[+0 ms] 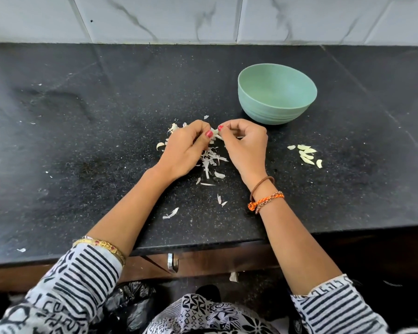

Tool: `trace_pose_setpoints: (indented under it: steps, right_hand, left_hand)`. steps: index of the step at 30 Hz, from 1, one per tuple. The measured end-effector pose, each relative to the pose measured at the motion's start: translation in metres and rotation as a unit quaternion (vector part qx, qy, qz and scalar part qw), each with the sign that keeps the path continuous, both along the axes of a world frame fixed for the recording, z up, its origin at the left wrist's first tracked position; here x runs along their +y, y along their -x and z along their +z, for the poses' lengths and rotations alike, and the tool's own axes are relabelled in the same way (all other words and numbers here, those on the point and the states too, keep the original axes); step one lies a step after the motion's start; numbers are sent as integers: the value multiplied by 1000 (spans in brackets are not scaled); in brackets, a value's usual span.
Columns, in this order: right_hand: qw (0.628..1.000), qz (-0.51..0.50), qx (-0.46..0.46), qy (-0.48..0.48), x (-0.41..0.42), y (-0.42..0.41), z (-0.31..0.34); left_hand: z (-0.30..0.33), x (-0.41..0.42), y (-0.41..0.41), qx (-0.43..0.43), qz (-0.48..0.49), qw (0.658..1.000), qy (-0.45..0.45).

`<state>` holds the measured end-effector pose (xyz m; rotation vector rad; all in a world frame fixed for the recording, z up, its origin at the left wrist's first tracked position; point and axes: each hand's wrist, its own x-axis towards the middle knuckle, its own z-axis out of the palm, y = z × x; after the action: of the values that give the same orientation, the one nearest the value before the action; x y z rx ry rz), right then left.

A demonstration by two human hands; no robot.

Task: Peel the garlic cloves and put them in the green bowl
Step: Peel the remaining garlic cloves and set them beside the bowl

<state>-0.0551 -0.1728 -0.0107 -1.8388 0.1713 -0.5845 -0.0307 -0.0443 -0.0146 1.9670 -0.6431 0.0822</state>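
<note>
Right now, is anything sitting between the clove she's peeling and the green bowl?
Nothing visible. The clove is pinched between the left hand and right hand; only bare countertop lies before the green bowl.

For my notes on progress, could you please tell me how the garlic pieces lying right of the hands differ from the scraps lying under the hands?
The garlic pieces are plump, pale yellow and gathered in a tidy cluster; the scraps are thin, white, papery slivers strewn loosely. The pieces lie clear of both hands, while the scraps sit below the left hand and right hand. Both lie on the black counter, outside the green bowl.
</note>
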Motion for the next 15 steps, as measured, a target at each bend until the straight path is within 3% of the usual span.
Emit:
trace_pose_setpoints:
  steps: [6,11,15]
  right_hand:
    - [996,19,4,-82,-2,1,2]
    - [995,55,19,-82,-2,3,2]
    - [995,81,19,-58,-3,3,1]
  left_hand:
    - [-2,2,-3,-30,87,996,16]
    - [-5,2,-4,-50,127,989,55]
    - [1,3,-4,-43,94,989,101]
